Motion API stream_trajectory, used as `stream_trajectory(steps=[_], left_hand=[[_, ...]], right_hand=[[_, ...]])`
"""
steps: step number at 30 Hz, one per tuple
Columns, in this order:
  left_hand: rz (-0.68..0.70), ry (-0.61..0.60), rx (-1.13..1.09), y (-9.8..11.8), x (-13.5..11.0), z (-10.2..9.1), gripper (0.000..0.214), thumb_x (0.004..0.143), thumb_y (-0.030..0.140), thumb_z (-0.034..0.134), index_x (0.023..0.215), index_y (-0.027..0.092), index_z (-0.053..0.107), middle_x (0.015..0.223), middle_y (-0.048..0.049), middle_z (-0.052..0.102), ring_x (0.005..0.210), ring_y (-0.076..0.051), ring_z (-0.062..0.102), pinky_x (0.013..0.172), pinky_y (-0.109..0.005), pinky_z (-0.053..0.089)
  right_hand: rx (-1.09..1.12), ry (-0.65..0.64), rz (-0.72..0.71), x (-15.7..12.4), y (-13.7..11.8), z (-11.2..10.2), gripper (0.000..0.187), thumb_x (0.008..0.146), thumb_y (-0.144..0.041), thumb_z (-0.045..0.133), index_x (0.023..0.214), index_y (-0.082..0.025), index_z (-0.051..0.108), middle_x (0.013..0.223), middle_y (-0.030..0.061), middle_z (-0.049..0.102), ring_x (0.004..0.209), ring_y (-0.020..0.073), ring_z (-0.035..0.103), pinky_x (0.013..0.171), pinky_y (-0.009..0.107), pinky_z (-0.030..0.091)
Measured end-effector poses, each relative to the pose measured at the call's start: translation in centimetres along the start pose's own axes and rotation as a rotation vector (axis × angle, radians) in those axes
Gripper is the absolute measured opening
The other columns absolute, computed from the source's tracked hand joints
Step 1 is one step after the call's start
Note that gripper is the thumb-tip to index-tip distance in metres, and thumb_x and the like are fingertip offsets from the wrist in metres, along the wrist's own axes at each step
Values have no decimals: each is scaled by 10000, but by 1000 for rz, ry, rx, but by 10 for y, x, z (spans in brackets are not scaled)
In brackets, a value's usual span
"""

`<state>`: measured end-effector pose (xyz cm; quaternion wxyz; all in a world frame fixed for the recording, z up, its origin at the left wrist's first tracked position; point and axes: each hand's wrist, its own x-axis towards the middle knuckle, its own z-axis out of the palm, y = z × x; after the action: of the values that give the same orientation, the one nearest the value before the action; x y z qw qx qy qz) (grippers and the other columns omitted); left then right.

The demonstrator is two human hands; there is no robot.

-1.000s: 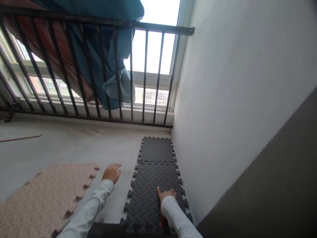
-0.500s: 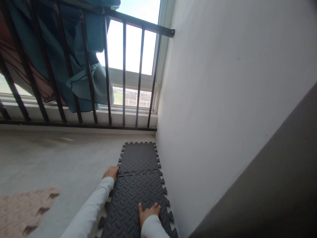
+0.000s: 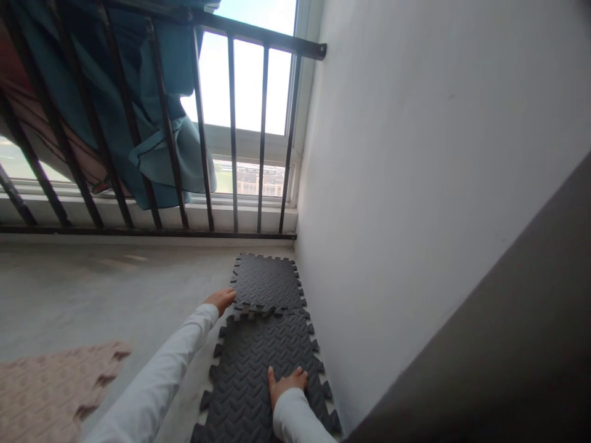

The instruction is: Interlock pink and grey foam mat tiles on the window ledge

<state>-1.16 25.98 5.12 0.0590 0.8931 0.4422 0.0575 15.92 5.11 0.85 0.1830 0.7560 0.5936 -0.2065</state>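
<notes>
Two black foam floor tiles with toothed edges lie end to end along the wall. At the left edge of the far tile (image 3: 268,280), near its front corner, my left hand (image 3: 222,299) has its fingers closed on the rim. On the near tile (image 3: 249,375) rests my right hand (image 3: 290,383), thumb and fingers apart, with nothing held. Along their shared seam the tiles meet or overlap toward the right, while a gap shows at the left end.
A pink foam tile (image 3: 50,394) lies on the grey floor (image 3: 138,295) at lower left. The white wall (image 3: 406,154) rises close on the right. A dark railing (image 3: 233,135) crosses ahead, with blue cloth (image 3: 161,154) hanging behind its bars by the window.
The far tile's left side has come away from the near tile, opening the seam there. My left hand has moved slightly forward and right with it. The right hand stays on the near tile.
</notes>
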Motion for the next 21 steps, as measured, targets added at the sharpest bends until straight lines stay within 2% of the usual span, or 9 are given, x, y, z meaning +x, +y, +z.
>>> stream_trajectory(steps=[6,11,15,21], left_hand=[[152,161,81,16,22,-44,334,752,50,276,878,224,532,997,-48,527,890,-146,479,820,-286,389],[253,236,153,33,37,-84,324,740,36,296,897,187,536,1026,-72,507,907,-170,458,874,-333,371],[312,288,250,39,28,-108,342,712,10,315,903,187,537,1008,-66,508,869,-167,466,843,-331,395],[288,287,386,43,3,-127,315,721,16,300,841,173,546,919,-81,532,825,-180,481,807,-324,402]], right_hand=[[-6,-37,15,-5,-2,-7,455,850,-380,301,1301,-327,276,1213,144,500,1213,343,302,869,685,178],[-3,-46,23,-7,-4,-9,434,869,-305,260,1300,-355,252,1229,137,487,1217,333,298,863,681,181],[31,-38,25,-1,-4,-6,422,869,-352,254,1290,-364,266,1240,122,481,1221,333,289,869,690,156],[94,-53,59,1,-5,-8,417,874,-350,223,1276,-311,329,1256,135,458,1231,327,273,895,671,153]])
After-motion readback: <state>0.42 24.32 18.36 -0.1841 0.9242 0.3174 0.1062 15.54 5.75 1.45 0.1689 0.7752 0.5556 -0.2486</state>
